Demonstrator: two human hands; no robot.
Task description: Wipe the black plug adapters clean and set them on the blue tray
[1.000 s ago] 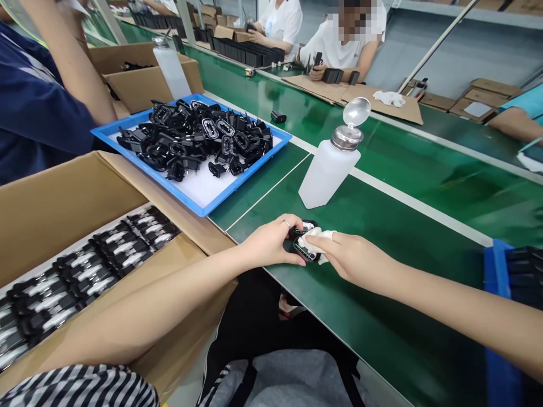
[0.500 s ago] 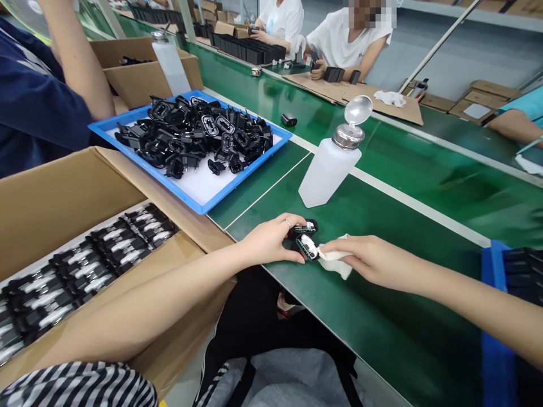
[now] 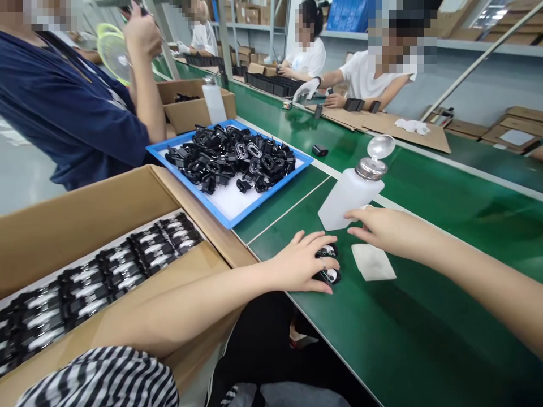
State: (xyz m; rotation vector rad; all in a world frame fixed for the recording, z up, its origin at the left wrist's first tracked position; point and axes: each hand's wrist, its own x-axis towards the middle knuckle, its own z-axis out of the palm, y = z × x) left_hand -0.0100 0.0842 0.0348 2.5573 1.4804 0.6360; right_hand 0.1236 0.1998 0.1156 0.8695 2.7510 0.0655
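Left hand curved low over two small black plastic plug adapters, its fingers closed around them and pressing them onto the belt; white-marked faces show between the fingers. This cupped hold, with the fingertips spread across both pieces, steadies them against the smooth surface. The right hand is open, its fingers extended and holding nothing, just beside a soft square white cloth wipe lying flat on the glossy green conveyor belt. Next to the fingertips stands a translucent white plastic dispensing bottle, with a metal pump head and a clear domed lid flipped open. Beyond lies a shallow blue plastic tray, bearing a loose heap of black plug adapters on a white liner. To the left, an open corrugated cardboard box holds black adapters packed in neat rows.
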